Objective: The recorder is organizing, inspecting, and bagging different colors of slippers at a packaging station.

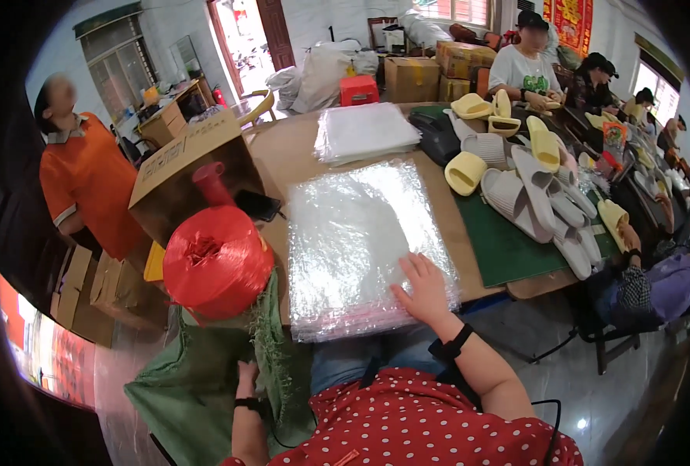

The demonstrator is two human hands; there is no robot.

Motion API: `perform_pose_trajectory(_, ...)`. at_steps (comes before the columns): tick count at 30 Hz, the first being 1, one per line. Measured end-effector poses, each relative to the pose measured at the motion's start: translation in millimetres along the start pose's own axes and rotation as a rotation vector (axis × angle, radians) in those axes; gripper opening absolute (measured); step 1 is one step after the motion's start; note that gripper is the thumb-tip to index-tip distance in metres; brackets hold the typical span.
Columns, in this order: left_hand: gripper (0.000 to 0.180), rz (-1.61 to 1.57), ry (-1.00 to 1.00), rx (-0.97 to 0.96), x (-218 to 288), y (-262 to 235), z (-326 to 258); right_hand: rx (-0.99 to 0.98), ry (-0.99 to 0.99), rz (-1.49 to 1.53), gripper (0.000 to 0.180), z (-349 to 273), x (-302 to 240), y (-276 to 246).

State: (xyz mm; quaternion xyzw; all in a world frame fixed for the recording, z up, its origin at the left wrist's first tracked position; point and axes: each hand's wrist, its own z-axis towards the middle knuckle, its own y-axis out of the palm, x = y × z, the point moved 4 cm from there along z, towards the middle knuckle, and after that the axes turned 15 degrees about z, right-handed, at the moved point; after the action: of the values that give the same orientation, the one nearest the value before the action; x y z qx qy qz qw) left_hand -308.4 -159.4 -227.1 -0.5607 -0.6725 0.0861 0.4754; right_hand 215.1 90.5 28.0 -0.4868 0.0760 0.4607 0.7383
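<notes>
In front of me lies a thick stack of clear plastic bags with pinkish lower edges. My right hand rests on its right side, palm down, fingers stretched out. Low on the left, my left hand is at a green woven sack with a frayed edge; its fingers are mostly hidden, so I cannot see whether it grips the cloth. Left of the bags stands a big roll of red plastic twine. Behind that roll are a red tube-shaped thing and a black phone.
A second stack of bags lies farther back. An open cardboard box stands at the left, near a person in orange. Yellow and grey slippers are heaped on a green mat at the right, where several people work.
</notes>
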Motion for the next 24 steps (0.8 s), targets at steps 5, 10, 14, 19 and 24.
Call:
perform_pose_trajectory(5, 0.036, 0.745, 0.495, 0.372, 162, -61, -172, 0.016, 0.074, -0.072, 0.061, -13, 24, -19)
perform_pose_trajectory(10, 0.029, 0.541, 1.064, 0.308, 254, -73, -334, 0.022, 0.023, -0.031, 0.060, -6, 3, -8)
perform_pose_trajectory(14, 0.047, 0.482, 1.469, 0.131, 320, -4, -357, -0.005, 0.051, -0.014, 0.061, -6, 2, -8)
perform_pose_trajectory(19, 0.056, 0.564, 1.693, 0.176, 358, 90, -316, -0.030, 0.049, 0.234, 0.059, 0, 7, -25)
perform_pose_trajectory(24, 0.055, 0.648, 1.590, 0.173, 344, 121, -290, 0.605, 0.122, 0.490, 0.039, 1, 46, -119)
